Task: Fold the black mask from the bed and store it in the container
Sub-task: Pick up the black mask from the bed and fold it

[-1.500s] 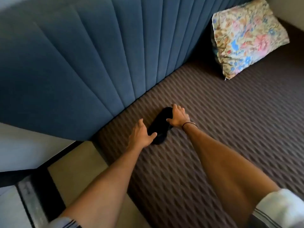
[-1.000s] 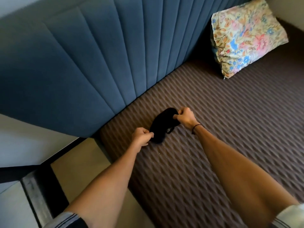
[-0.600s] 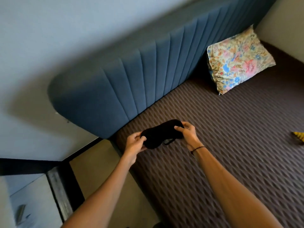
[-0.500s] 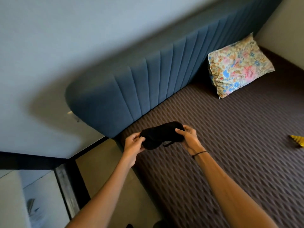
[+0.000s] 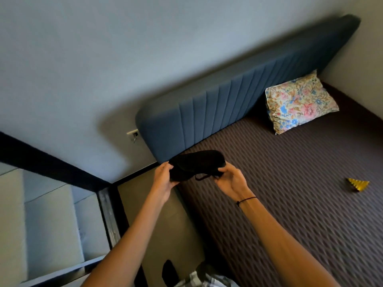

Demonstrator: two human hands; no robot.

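Near the centre of the frame, the black sleep mask (image 5: 195, 163) was off the bed (image 5: 290, 183) and held in the air between both hands, stretched roughly flat above the bed's left edge. The left hand (image 5: 164, 180) pinched the mask's left end, thumb on top and fingers curled beneath, while the right hand (image 5: 231, 179) gripped the right end in the same closed way, a thin dark band (image 5: 246, 199) around its wrist. A loop of the mask's strap (image 5: 204, 176) hung loose just below the fabric between the hands. The pick-up therefore looked finished, but the mask showed no crease yet, so the fold itself seemed still to be made, probably by bringing the two ends together with the strap tucked in. No container could be made out anywhere in view, so storing also remained. Behind the hands stood the blue padded headboard (image 5: 228, 104); a floral pillow (image 5: 300, 102) leaned against it at upper right, and a small yellow object (image 5: 358, 184), too small to identify, lay on the bed at the right edge.
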